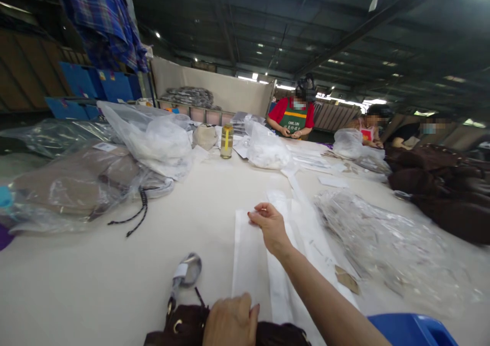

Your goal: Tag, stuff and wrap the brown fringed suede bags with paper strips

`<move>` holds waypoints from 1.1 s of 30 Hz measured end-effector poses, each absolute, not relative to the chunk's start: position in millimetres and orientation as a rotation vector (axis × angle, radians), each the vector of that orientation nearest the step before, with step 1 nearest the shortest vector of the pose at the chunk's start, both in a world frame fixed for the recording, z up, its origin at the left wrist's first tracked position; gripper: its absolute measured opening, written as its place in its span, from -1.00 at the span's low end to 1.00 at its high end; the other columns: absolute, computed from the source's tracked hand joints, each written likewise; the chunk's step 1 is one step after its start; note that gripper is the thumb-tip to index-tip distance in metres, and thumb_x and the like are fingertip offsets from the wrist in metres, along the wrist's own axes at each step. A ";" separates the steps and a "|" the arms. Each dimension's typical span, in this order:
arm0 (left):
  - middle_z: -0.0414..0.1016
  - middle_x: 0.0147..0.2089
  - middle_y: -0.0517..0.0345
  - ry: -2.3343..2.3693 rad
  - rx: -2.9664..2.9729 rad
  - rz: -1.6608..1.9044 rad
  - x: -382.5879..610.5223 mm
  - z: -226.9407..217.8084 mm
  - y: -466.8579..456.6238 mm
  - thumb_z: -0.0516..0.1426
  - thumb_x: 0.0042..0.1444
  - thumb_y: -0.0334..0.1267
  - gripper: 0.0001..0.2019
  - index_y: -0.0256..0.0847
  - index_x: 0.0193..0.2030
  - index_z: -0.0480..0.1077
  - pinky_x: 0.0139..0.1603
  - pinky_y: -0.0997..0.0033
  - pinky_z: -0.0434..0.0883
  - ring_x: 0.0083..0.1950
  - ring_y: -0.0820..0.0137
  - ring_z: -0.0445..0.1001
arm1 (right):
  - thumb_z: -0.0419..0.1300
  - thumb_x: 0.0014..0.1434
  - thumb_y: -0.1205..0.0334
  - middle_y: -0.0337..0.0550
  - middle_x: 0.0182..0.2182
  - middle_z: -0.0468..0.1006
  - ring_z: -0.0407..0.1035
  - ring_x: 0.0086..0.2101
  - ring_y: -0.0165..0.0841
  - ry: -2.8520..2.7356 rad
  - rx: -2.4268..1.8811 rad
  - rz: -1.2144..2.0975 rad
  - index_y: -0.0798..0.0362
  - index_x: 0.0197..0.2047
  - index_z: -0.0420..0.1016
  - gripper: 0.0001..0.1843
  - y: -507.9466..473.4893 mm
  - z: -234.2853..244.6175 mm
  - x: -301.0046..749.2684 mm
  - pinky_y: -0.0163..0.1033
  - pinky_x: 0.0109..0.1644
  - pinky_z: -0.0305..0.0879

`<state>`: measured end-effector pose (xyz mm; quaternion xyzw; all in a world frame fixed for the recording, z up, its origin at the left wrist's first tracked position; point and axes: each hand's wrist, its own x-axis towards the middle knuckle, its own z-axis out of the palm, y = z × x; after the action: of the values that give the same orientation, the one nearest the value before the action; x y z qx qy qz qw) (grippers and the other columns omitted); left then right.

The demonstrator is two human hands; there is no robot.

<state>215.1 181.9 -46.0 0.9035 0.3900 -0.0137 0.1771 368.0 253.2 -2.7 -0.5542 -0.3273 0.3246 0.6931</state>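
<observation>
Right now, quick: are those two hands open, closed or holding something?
Left hand: on the dark brown fabric item; whether it grips cannot be told.
Right hand: closed, pinching the top of a translucent sheet.

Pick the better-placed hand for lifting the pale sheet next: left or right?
Right, likely. The right hand has its fingers at the far edge of the pale sheet; the left hand is on the dark brown item.
</observation>
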 end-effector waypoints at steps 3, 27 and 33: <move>0.47 -0.38 0.04 1.056 2.558 0.043 210.2 -34.6 180.3 -0.12 0.22 -0.26 -0.72 -0.21 -0.36 0.37 -0.25 0.30 0.22 -0.27 0.23 0.44 | 0.32 -0.28 0.21 -0.40 -0.64 0.38 0.31 -0.56 -0.48 -0.722 -1.193 0.718 0.05 -0.45 0.30 -0.70 247.7 13.1 362.6 -0.31 -0.45 0.34; 0.31 0.11 0.06 0.751 2.761 -0.041 133.4 20.4 119.8 -0.16 0.00 -0.60 -0.51 -0.16 0.01 0.30 0.00 0.30 0.25 0.00 0.31 0.33 | 0.16 -0.05 0.28 -0.33 -0.58 0.39 0.33 -0.53 -0.44 -1.031 -1.241 0.493 0.04 -0.44 0.31 -0.93 102.4 82.2 273.9 -0.33 -0.41 0.23; 0.30 0.12 0.05 0.714 2.713 0.068 133.3 17.0 113.2 0.01 0.05 -0.38 -0.58 -0.07 0.09 0.24 -0.01 0.29 0.27 0.10 0.24 0.26 | 0.13 0.01 0.30 -0.31 -0.57 0.39 0.30 -0.52 -0.44 -1.067 -1.358 0.352 0.03 -0.44 0.32 -0.97 65.2 66.4 247.0 -0.36 -0.43 0.23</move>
<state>133.3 113.2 17.0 0.9532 0.2507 0.0240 0.1670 247.0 65.2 66.4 -0.5944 -0.4670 0.1540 0.6363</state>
